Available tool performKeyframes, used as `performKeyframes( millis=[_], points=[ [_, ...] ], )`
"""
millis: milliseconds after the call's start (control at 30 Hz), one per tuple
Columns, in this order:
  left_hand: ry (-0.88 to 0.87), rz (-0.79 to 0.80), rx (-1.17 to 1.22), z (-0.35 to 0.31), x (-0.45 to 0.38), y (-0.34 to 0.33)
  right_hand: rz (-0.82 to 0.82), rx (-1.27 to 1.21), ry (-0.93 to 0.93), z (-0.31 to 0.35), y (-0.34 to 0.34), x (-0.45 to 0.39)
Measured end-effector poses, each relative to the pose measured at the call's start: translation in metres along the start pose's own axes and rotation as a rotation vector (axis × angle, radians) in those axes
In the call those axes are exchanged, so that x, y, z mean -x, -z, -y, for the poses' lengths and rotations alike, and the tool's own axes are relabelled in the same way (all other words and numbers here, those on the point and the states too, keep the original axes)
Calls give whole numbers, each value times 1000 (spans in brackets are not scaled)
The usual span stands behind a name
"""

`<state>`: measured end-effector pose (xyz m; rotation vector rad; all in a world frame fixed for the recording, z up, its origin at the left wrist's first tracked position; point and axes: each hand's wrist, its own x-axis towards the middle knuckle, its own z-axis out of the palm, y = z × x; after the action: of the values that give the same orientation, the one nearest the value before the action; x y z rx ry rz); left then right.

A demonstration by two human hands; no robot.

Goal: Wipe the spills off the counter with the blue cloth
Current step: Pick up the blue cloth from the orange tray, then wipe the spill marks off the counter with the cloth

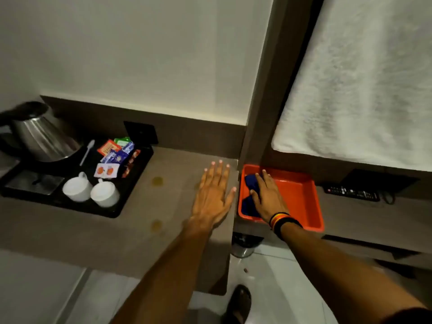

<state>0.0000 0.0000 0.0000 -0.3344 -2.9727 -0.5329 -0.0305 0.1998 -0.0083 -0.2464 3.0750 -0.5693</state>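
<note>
A: Blue cloth (250, 181) first, where's it at?

B: In the orange tray (301, 202), bunched at the left end, on the lower shelf just right of the counter (117, 237). Right hand (266, 195) is on top of it.

A: Fingers?

B: Right fingers (261, 177) lie spread over the cloth, tips curling into the folds. Looks like a grab starting, but can't tell if it's pinched yet; nothing's lifted. Bands on that wrist (284, 222).

A: And the left?

B: Left hand (214, 195) is flat, palm down on the counter nr the right edge, fingers straight and fanned, holding nothing. My read: it's a brace while the other arm reaches down and across.

A: Spills?

B: Two yellowish blots. One (157, 181) sits btwn the left hand and the black tray (112, 212), another (156, 225) nearer the front edge. Maybe a faint smear under the left hand; too dim to say.

A: Anything in the way?

B: Black tray holds a kettle (39, 136), two white cups (92, 191), sachets (117, 155) and a spoon (87, 152). It's well left, so both blots are on bare counter w/ room to wipe.

A: Progress?

B: Early, I reckon. Cloth not out, blots untouched. The pick-up comes first, then across to the blots.
</note>
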Motion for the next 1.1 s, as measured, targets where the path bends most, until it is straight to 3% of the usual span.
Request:
performKeyframes(
  millis=[100, 200, 333, 500, 733, 867, 933, 1100],
  points=[
    [-49, -41, 42, 0, -12, -47, 82, -70, -87, -26, -27, -24],
    [3, 57, -18, -1, -22, -91, 160, -123, -179, -43, -57, -46],
    [73, 123, -40, -2, -32, -116, 230, -80, -225, -56, -87, -71],
    [78, 66, -65, -2, -31, -131, 280, -82, -299, -63, -108, -86],
    [79, 48, -44, -2, -31, -134, 234, -223, -397, -58, -108, -96],
    [69, 178, -50, -1, -29, -120, 73, -548, -424, -57, -73, -85],
    [85, 199, -39, 3, -23, -106, -23, -590, -434, -49, -53, -75],
    [107, 110, -44, 33, 23, -67, -110, -650, -395, 6, -26, -28]
  ],
)
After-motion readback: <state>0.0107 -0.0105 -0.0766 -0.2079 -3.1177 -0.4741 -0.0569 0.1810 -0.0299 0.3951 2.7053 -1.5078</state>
